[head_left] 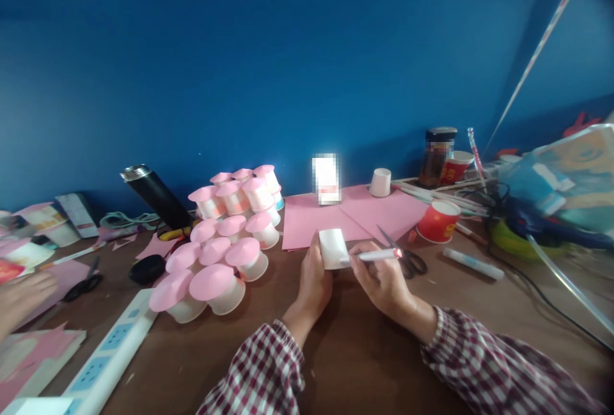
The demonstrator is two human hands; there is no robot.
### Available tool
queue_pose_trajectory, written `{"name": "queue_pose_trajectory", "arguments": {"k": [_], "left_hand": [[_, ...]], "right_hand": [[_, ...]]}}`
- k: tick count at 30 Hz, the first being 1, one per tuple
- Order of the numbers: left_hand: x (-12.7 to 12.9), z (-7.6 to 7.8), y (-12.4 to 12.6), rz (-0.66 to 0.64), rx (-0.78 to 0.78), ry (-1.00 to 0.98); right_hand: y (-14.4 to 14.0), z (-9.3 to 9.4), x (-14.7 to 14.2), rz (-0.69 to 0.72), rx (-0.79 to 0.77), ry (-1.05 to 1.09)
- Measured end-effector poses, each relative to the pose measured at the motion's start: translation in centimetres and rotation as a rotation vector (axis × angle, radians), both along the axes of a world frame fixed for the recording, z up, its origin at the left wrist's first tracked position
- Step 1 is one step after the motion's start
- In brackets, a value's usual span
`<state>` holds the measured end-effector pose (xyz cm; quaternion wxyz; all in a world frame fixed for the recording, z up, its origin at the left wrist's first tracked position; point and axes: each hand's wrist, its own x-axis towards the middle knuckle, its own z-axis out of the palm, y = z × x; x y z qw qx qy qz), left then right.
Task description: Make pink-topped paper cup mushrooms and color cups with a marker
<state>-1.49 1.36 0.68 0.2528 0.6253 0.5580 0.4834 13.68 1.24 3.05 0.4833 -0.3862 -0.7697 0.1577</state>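
Observation:
My left hand (315, 277) is wrapped around the side of a white paper cup (334, 249), held above the table's front part. In my right hand (382, 281) is a white marker (377, 255) with a red end, its tip pointing left at the cup's side. Whether the tip touches the cup I cannot tell. Pink paper sheets (307, 223) lie just beyond my hands. Scissors (413, 263) rest beside my right hand, partly hidden by it. To the left stand several white cups topped with pink paper cones (218, 287).
A power strip (112, 344) and a black bottle (156, 194) are on the left, near another person's hand (26, 297). Beyond the sheets stands an upside-down white cup (380, 182). On the right are a red cup (439, 222), a capped marker (473, 264) and a cable (542, 287).

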Motion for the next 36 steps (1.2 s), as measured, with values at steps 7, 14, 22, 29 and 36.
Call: {"name": "queue_pose_trajectory", "arguments": {"k": [7, 14, 22, 29, 36], "left_hand": [[0.11, 0.01, 0.0, 0.002, 0.051, 0.011], [0.12, 0.03, -0.08, 0.005, 0.028, -0.001], [0.14, -0.01, -0.11, 0.011, 0.018, -0.001], [0.17, 0.01, -0.09, 0.026, -0.009, 0.007], [0.18, -0.07, 0.06, 0.034, -0.02, 0.018]], "right_hand": [[0.03, -0.07, -0.14, 0.014, -0.022, 0.003], [0.16, -0.24, -0.22, -0.001, -0.021, 0.005], [0.15, -0.3, -0.21, -0.013, -0.032, -0.029], [0.28, -0.34, -0.29, 0.018, -0.065, -0.016], [0.25, -0.34, -0.29, 0.05, -0.075, -0.017]]}}
